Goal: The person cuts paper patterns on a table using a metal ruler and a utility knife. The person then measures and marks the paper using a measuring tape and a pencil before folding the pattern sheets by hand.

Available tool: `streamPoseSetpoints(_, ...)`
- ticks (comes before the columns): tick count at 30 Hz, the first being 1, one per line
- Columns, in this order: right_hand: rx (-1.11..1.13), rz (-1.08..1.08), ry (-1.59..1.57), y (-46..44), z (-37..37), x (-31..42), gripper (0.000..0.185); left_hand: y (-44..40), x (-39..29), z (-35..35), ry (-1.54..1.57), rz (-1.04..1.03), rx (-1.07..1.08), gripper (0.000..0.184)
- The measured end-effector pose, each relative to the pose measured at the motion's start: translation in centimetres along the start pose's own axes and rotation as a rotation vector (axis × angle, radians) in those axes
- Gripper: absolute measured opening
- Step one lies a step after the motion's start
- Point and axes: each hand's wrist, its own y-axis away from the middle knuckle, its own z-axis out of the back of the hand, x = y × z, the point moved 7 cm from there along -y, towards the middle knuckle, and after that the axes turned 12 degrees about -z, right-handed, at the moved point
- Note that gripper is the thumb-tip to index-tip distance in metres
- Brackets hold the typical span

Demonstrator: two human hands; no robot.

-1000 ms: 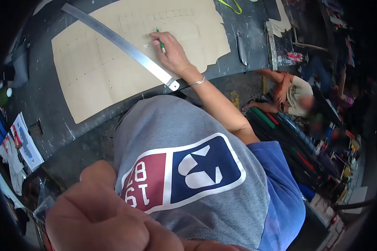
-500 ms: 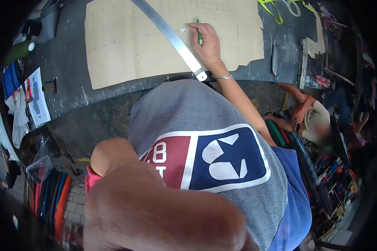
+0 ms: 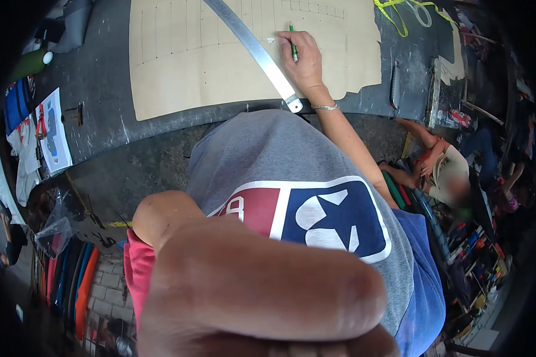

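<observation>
My right hand [image 3: 305,61] is closed around a green pencil [image 3: 293,51] above a large sheet of brown paper [image 3: 178,86] on the dark table. The pencil lies across the fingers, with its lower end showing near the palm. Slanting across the paper just left of this hand is a long metal ruler [image 3: 253,50], its holed end at the table's near edge. Drawn lines and dots mark the paper. My left hand [image 3: 268,291] is raised very close to the camera, large and blurred. Its thumb is stretched out; the other fingers are mostly hidden below the frame.
Toward the upper right lie a yellow tape measure [image 3: 399,21] and a dark, ridged-looking tool [image 3: 394,85]. A printed sheet [image 3: 55,134] and red-handled tool [image 3: 41,123] are at left. A person [image 3: 443,166] sits beyond the table at right. Rolls of coloured material [image 3: 83,291] stand lower left.
The view has shifted slightly, so the paper and ruler appear farther right. My left hand appears larger and farther right. My right hand still holds the pencil beside the ruler.
</observation>
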Motion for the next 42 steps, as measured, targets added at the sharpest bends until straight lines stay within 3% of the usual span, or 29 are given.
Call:
streamPoseSetpoints(10,0.011,-0.002,-0.005,-0.1,-0.2,0.0,0.016,-0.9,0.4,-1.9,0.193,-0.04,0.091,0.018)
streamPoseSetpoints(13,0.078,0.003,-0.007,0.0,0.0,0.5,0.027,-0.9,1.0,-2.4,0.288,-0.01,0.143,0.018)
streamPoseSetpoints(14,0.106,-0.02,0.044,0.2,-0.1,0.7,0.038,-0.8,1.5,-2.3,0.316,0.01,0.159,0.018)
streamPoseSetpoints(17,0.196,-0.02,0.085,0.7,-0.1,2.7,0.045,1.7,7.8,-1.9,0.294,0.269,0.2,0.019)
streamPoseSetpoints(18,0.136,0.132,0.104,1.9,0.7,4.1,0.052,3.6,11.5,-1.5,0.206,0.408,0.187,0.019)
streamPoseSetpoints(22,0.317,-0.106,0.266,3.1,-0.4,4.5,0.043,14.4,25.8,3.0,-0.288,0.808,0.06,0.036)
streamPoseSetpoints(24,0.362,-0.215,0.239,3.1,-0.7,3.6,0.042,17.4,28.7,5.5,-0.426,1.033,0.172,0.038)
streamPoseSetpoints(29,0.326,-0.23,0.262,2.8,0.3,1.9,0.024,15.8,29.4,8.1,-0.686,0.914,0.057,0.042)
streamPoseSetpoints(33,0.153,-0.443,0.218,2.9,8.8,-1.1,0.021,15.7,30.3,9.9,-0.775,0.867,0.036,0.043)
streamPoseSetpoints(34,0.133,-0.472,0.239,3.3,11.4,-2.1,0.022,16.4,31.4,9.7,-0.747,0.992,0.124,0.039)
streamPoseSetpoints(37,-0.114,-0.423,0.222,5.8,18.2,-5.4,0.031,15.6,33.9,7.5,-0.851,0.581,0.371,0.036)
streamPoseSetpoints(41,-0.297,-0.583,0.034,9.6,24.9,-8.7,0.041,13.9,38.1,4.9,-0.967,0.463,0.53,0.087)
streamPoseSetpoints(42,-0.338,-0.631,0.035,10.5,25.9,-9.3,0.041,13.5,38.6,4.3,-0.968,0.518,0.61,0.096)
